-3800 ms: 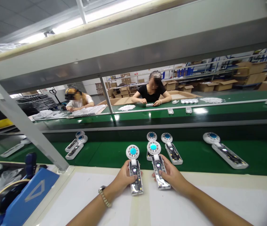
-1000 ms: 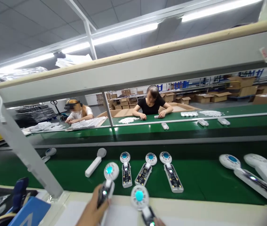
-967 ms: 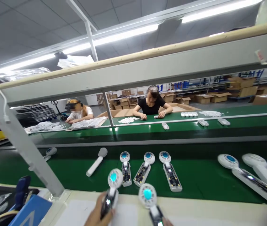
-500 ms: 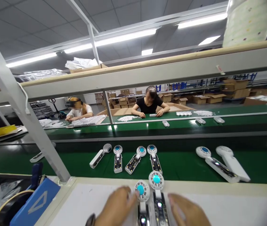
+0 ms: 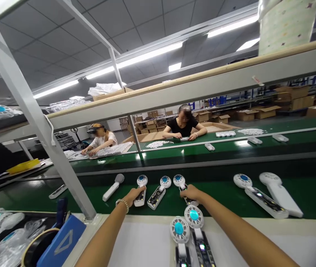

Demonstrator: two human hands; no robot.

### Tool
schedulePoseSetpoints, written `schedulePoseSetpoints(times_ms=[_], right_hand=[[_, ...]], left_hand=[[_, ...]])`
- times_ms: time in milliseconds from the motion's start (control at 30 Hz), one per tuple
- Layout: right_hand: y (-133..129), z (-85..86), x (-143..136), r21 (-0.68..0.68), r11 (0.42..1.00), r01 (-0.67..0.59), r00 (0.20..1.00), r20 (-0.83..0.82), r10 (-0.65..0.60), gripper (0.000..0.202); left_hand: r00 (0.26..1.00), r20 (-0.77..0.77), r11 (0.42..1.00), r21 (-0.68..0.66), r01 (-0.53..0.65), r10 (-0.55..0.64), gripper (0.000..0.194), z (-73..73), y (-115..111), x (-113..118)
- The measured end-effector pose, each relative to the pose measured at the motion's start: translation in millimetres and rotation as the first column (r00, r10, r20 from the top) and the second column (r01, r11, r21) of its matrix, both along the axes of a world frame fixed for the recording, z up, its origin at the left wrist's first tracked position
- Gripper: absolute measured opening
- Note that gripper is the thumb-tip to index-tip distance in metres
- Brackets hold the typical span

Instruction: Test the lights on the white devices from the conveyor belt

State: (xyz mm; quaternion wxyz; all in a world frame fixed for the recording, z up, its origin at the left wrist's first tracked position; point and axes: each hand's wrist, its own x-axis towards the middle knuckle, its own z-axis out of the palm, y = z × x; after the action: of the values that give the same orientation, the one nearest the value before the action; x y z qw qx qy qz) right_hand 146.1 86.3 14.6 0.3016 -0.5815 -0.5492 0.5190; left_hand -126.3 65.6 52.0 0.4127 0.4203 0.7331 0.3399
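My left hand [image 5: 133,195], a beaded bracelet at its wrist, reaches onto the green belt and grips a white handheld device [image 5: 142,180] near its neck. This device has a round vented head with a blue centre and an open handle showing a circuit board. My right hand [image 5: 191,193] closes over the handle of a similar device [image 5: 179,180] farther right. Between them lies another open device [image 5: 158,194], untouched. On the white worktop, below my right forearm, two devices with lit blue centres, a left one [image 5: 179,230] and a right one [image 5: 194,217], lie side by side.
A white device [image 5: 113,190] lies left on the belt [image 5: 216,193]; two more [image 5: 266,202] lie right. A slanted metal post [image 5: 49,133] and blue holder [image 5: 63,241] stand left. A shelf beam [image 5: 174,91] crosses ahead. Two people sit across the belt.
Both my hands have moved forward from beside the two lit devices on the worktop to devices on the belt, and now grip one each. The view has tilted and shifted somewhat.
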Motion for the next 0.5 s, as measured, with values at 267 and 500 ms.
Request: schedulePoseSetpoints(times_ms=[267, 500], right_hand=[[-44.4, -20.5, 93.4, -0.028, 0.988, 0.153, 0.867, -0.476, -0.148, 0.022], [-84.9, -17.9, 84.1, -0.131, 0.971, 0.200, 0.741, -0.628, -0.237, 0.057]], left_hand=[[0.897, 0.420, 0.955, 0.295, 0.011, -0.140, 0.031, -18.0, -49.5, 36.7], [0.817, 0.514, 0.953, 0.273, 0.131, -0.260, 0.032, -54.9, -68.1, 75.1]])
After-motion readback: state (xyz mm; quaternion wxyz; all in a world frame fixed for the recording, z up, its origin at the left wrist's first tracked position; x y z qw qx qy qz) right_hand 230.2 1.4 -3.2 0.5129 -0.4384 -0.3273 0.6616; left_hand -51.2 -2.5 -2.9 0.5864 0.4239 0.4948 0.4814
